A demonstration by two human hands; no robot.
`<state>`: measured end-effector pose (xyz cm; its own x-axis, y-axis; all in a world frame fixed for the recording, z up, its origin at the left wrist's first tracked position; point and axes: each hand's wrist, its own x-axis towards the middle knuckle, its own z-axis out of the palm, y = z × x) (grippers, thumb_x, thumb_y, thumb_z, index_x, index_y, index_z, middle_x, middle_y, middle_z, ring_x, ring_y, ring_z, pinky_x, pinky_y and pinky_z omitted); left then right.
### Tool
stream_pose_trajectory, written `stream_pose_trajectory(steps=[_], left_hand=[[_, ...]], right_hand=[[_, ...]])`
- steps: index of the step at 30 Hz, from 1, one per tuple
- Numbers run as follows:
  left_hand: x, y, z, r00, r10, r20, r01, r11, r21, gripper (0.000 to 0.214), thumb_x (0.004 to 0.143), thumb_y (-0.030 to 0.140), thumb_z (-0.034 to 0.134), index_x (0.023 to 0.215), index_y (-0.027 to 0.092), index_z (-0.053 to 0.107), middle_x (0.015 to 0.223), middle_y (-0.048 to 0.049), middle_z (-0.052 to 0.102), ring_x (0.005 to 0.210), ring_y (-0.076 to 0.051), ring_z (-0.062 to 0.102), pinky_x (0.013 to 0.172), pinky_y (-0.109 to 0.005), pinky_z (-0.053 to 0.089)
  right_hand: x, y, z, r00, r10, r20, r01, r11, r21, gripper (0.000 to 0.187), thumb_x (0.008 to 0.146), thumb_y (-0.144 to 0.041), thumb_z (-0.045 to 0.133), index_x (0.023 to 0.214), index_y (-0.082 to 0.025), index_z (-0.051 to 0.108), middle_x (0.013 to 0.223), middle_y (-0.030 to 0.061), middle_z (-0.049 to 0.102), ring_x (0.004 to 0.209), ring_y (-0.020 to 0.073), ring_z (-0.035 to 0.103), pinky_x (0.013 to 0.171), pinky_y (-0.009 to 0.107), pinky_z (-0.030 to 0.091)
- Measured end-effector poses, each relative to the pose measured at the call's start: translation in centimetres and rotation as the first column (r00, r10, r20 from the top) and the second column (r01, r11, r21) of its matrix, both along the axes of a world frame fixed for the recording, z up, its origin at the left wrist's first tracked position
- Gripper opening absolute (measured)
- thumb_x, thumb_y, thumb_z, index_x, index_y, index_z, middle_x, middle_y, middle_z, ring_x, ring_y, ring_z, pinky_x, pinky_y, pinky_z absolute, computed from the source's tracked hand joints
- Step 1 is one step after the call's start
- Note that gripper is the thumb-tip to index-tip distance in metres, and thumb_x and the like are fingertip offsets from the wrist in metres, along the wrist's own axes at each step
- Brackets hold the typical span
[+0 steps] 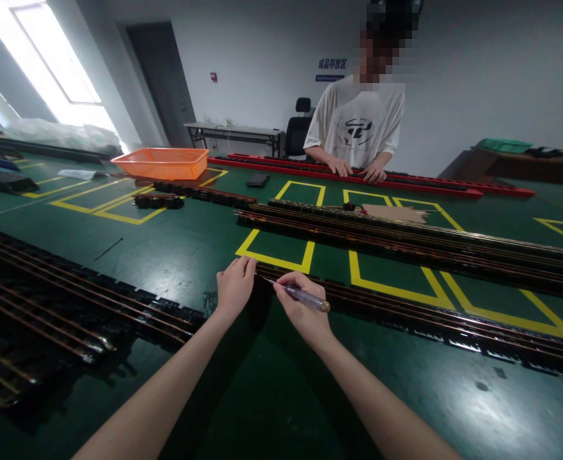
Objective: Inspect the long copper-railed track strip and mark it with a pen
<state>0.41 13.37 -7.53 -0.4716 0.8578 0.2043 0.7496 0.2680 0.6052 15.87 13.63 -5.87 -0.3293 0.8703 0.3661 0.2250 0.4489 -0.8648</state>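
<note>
My right hand [299, 305] is closed round a thin pen-like tool with a clear handle [305, 298], whose tip points left at the end of a long dark rail with copper strips [454, 322]. My left hand [234, 285] rests beside it, fingers curled together against the rail's left end; I cannot see anything in it. Both hands meet at the rail's end on the green table [176, 255].
More long rails lie at the left [46, 300] and across the middle [406, 236]. An orange basket [161, 163] stands at the back left. A person in a white T-shirt [358, 124] works opposite, both hands on a red rail [429, 182]. Yellow tape marks boxes on the table.
</note>
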Motion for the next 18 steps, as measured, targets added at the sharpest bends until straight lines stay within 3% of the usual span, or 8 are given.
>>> stream_pose_trajectory(steps=[18], left_hand=[[0.09, -0.08, 0.11, 1.0, -0.006, 0.015, 0.006, 1.0, 0.002, 0.028, 0.093, 0.028, 0.035, 0.09, 0.021, 0.062, 0.104, -0.005, 0.068, 0.1, -0.022, 0.06, 0.086, -0.034, 0.038]], right_hand=[[0.12, 0.06, -0.26, 1.0, 0.001, -0.011, -0.001, 1.0, 0.017, 0.017, 0.083, -0.033, 0.056, 0.075, -0.019, 0.061, 0.069, -0.0001, 0.064, 0.061, 0.0132, 0.058, 0.058, 0.024, 0.045]])
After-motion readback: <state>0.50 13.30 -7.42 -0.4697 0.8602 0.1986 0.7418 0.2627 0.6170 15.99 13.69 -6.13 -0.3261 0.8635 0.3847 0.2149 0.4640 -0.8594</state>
